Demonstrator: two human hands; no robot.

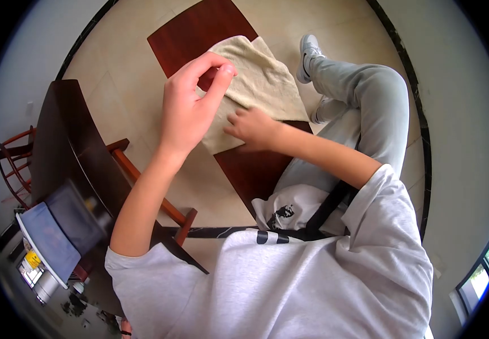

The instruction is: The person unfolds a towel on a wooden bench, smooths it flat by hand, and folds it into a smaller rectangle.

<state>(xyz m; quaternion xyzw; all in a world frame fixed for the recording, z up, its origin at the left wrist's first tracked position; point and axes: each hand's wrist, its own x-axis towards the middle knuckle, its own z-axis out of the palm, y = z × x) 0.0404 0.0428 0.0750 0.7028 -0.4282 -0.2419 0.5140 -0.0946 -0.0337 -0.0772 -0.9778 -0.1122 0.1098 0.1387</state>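
A light grey T-shirt [289,282] lies closest to the camera, filling the view around 6 o'clock, with both bare forearms reaching from its sleeves toward 12 o'clock. The left hand [190,104] is raised over the cloth's left side, thumb and index fingertips brought together in a narrow ring; whether anything thin is pinched between them cannot be told. The right hand [253,127], slightly blurred, is low at the cloth's near part, fingers half curled and pointing toward 9 o'clock; whether they grip the fabric cannot be told.

The beige cloth [261,82] lies across a dark red wooden bench [202,28], rumpled toward 12 o'clock and spilling past the bench's right edge. Its right edge slants from 11 to 5 o'clock, like the bench's long axis; the left hand covers part of it, so its own long axis is unclear.

Legs in pale jeans [383,104] extend toward 1 o'clock, ending in white sneakers [310,56]. A dark wooden table [66,130] stands at 9 o'clock.
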